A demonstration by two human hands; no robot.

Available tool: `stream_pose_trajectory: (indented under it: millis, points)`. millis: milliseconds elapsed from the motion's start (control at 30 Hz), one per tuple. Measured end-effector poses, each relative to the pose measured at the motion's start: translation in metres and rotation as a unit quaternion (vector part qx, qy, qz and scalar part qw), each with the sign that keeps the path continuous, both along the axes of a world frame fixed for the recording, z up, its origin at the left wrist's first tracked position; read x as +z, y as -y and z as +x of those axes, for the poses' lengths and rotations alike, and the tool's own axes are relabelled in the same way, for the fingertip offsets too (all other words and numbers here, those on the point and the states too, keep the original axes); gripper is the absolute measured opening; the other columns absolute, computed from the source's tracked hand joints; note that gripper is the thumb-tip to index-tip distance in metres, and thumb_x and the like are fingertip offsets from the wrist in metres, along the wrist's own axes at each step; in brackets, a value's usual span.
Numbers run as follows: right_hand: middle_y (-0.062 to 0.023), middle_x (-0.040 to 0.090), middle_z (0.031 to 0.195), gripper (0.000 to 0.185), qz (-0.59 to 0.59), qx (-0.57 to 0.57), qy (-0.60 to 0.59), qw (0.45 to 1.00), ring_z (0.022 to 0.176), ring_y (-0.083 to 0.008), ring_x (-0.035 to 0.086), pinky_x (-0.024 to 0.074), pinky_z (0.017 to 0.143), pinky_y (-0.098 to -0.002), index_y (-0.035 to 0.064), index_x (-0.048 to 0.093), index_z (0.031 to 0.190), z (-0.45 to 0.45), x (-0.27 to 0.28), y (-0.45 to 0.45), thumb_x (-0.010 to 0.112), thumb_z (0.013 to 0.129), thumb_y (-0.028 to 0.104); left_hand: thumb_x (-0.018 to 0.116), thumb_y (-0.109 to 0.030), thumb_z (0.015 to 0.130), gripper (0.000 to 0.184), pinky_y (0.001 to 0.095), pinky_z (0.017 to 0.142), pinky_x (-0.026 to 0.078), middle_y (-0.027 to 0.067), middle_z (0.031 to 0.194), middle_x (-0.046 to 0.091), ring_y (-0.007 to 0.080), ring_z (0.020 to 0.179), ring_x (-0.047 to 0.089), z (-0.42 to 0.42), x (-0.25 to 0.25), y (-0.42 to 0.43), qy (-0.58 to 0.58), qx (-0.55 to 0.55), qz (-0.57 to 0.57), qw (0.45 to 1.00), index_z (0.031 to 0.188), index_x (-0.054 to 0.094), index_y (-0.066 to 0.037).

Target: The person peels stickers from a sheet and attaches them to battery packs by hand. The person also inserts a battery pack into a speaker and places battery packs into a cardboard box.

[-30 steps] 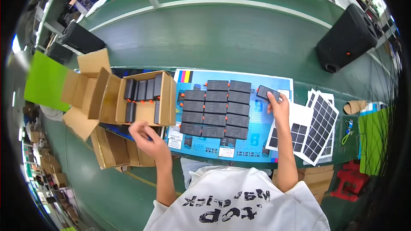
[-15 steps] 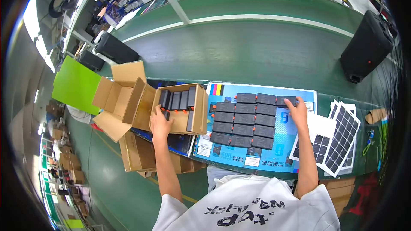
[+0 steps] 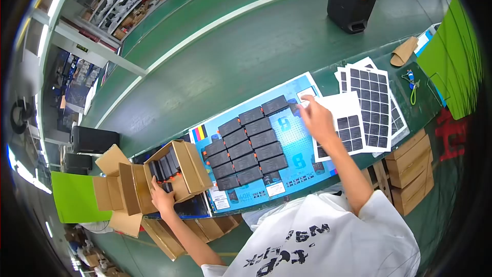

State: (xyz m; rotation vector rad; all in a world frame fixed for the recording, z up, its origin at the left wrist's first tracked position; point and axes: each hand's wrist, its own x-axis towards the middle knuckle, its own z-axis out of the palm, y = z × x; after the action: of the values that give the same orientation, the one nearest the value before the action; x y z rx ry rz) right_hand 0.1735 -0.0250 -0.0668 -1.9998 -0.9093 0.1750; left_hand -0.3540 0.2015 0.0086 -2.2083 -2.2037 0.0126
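Note:
My left hand (image 3: 162, 198) reaches over the near left side of an open cardboard box (image 3: 190, 166), fingers apart by the black battery-like packs (image 3: 166, 166) standing inside. Whether its fingertips touch a pack is hard to see. To the right, rows of flat black packs (image 3: 241, 150) with small orange-red ends lie on a blue printed sheet (image 3: 302, 146). My right hand (image 3: 319, 119) hovers just past the far right pack (image 3: 275, 104), thumb and forefinger spread and apart from it. No object shows in that hand.
Printed label sheets (image 3: 368, 105) overlap right of the blue sheet. An open carton (image 3: 119, 187) with raised flaps stands left of the box. Beyond the sheets are a brown paper roll (image 3: 404, 51) and a green cord (image 3: 413, 95). A black speaker (image 3: 353, 0) stands at the far side.
The view has turned, so the table now slants up to the right. My right hand has come off the far right pack. My left hand stays at the box.

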Motion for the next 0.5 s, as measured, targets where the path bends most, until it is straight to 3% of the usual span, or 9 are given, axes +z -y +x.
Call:
stream_pose_trajectory:
  millis: [133,167,233,267,300,367,400,467,500]
  points:
    - [-0.018,0.071,0.105,0.02,0.006,0.022,0.063,0.998,0.089,-0.0328,0.07,0.0549,0.079,-0.0411,0.0014,0.066,0.119,0.032,0.016,0.07,0.063,0.099,0.005,0.09,-0.004,0.067,0.118,0.0552,0.104,0.051,0.0227,0.133,0.063,0.0447,0.125,0.061,0.011,0.009,0.002,0.006,0.011,-0.015,1.0,0.163,0.026,-0.03]
    - [-0.0201,0.068,0.118,0.025,-0.034,0.059,0.067,0.995,0.105,-0.036,0.068,0.0531,0.091,-0.0423,-0.0004,0.064,0.121,0.042,0.026,0.088,0.062,0.096,0.0,0.09,-0.003,0.067,0.118,0.0548,0.101,0.052,0.0236,0.127,0.067,0.0456,0.121,0.064,-0.014,-0.009,-0.011,0.047,-0.005,-0.021,0.999,0.163,0.027,-0.03]
    - [-0.0204,0.066,0.125,0.032,-0.074,0.082,0.085,0.99,0.117,-0.0393,0.064,0.0503,0.101,-0.0429,0.0002,0.063,0.126,0.051,0.041,0.114,0.062,0.094,-0.002,0.09,-0.003,0.067,0.11,0.0552,0.099,0.052,0.0244,0.12,0.07,0.047,0.116,0.066,0.001,0.003,-0.002,0.053,0.013,-0.009,0.998,0.158,0.032,-0.027]
    - [-0.0196,0.063,0.137,0.042,-0.104,0.09,0.045,0.99,0.133,-0.0395,0.057,0.0455,0.112,-0.0447,0.0016,0.061,0.133,0.052,0.048,0.123,0.064,0.092,-0.001,0.084,-0.004,0.072,0.093,0.056,0.096,0.052,0.0249,0.118,0.07,0.0482,0.114,0.067,0.013,0.013,0.006,0.041,0.019,-0.008,0.999,0.151,0.037,-0.02]
    - [-0.0196,0.063,0.137,0.042,-0.107,0.092,0.042,0.989,0.133,-0.0395,0.057,0.0455,0.112,-0.0447,0.0016,0.061,0.133,0.053,0.049,0.127,0.064,0.092,-0.001,0.084,-0.004,0.072,0.093,0.056,0.096,0.052,0.0249,0.118,0.07,0.0482,0.114,0.067,0.014,0.018,0.014,0.038,0.021,-0.011,0.999,0.151,0.037,-0.02]
    - [-0.0185,0.059,0.147,0.051,-0.132,0.119,0.131,0.975,0.146,-0.0387,0.047,0.0382,0.121,-0.0476,0.0027,0.058,0.14,0.056,0.047,0.135,0.068,0.091,0.003,0.077,-0.005,0.079,0.073,0.0578,0.093,0.052,0.0252,0.116,0.07,0.0495,0.111,0.067,0.015,0.024,0.021,0.062,-0.05,0.066,0.995,0.142,0.041,-0.014]
    - [-0.0178,0.051,0.157,0.065,-0.168,0.128,0.133,0.968,0.153,-0.0381,0.038,0.0305,0.126,-0.0504,0.0028,0.049,0.152,0.057,0.042,0.136,0.072,0.092,0.012,0.071,-0.006,0.084,0.061,0.0537,0.089,0.053,0.0232,0.113,0.07,0.0441,0.104,0.07,0.005,0.027,0.03,0.04,-0.106,0.129,0.985,0.138,0.044,-0.01]
    - [-0.0172,0.044,0.163,0.076,-0.156,0.101,0.153,0.971,0.154,-0.0379,0.035,0.0278,0.128,-0.0497,0.0022,0.039,0.159,0.055,0.029,0.135,0.074,0.093,0.021,0.07,-0.007,0.087,0.055,0.0443,0.083,0.055,0.0202,0.111,0.07,0.0342,0.093,0.071,0.036,0.066,0.054,0.186,-0.146,0.129,0.963,0.136,0.046,-0.008]
    - [-0.0155,0.041,0.165,0.081,-0.16,0.102,0.154,0.97,0.156,-0.0368,0.032,0.0236,0.129,-0.0512,0.0023,0.033,0.162,0.057,0.018,0.137,0.073,0.095,0.028,0.065,-0.01,0.094,0.047,0.0347,0.076,0.055,0.0184,0.106,0.07,0.0248,0.084,0.068,0.039,0.075,0.06,0.255,-0.106,0.085,0.957,0.137,0.046,-0.005]
